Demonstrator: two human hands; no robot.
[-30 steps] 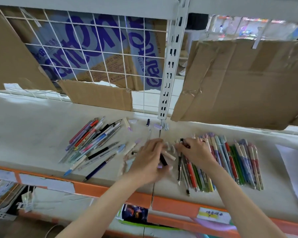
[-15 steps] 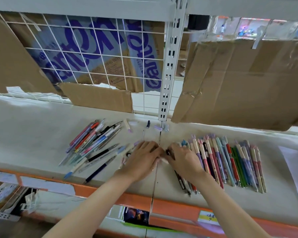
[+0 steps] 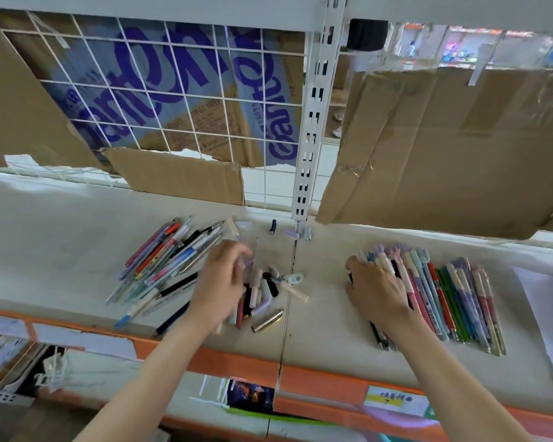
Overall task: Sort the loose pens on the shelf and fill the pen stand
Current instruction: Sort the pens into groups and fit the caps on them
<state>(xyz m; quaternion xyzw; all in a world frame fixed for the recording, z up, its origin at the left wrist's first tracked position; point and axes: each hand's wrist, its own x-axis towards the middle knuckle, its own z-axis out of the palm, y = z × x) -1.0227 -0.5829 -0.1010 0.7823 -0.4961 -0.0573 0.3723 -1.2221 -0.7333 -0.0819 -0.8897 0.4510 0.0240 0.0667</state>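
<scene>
Loose pens lie on the white shelf (image 3: 77, 250) in three groups. A mixed pile of pens (image 3: 163, 263) fans out at the left. Short pens and caps (image 3: 265, 291) are scattered in the middle, with a metallic cap (image 3: 267, 320) nearest the front. A neat row of coloured pens (image 3: 457, 301) lies at the right. My left hand (image 3: 219, 285) hovers blurred over the left side of the middle scatter, its fingers loosely curled and nothing clearly held. My right hand (image 3: 377, 293) rests flat on the left end of the row, covering some pens. No pen stand is in view.
A white slotted upright (image 3: 313, 129) and a wire grid (image 3: 160, 90) back the shelf, with cardboard sheets (image 3: 454, 148) leaning behind. An orange front rail (image 3: 316, 381) carries paper labels. White paper (image 3: 546, 307) lies at the far right. Goods show on the shelf below.
My hands were together at the shelf's middle and have moved apart. The right hand slid right onto the pen row. The left hand drew left, uncovering the short pens and caps.
</scene>
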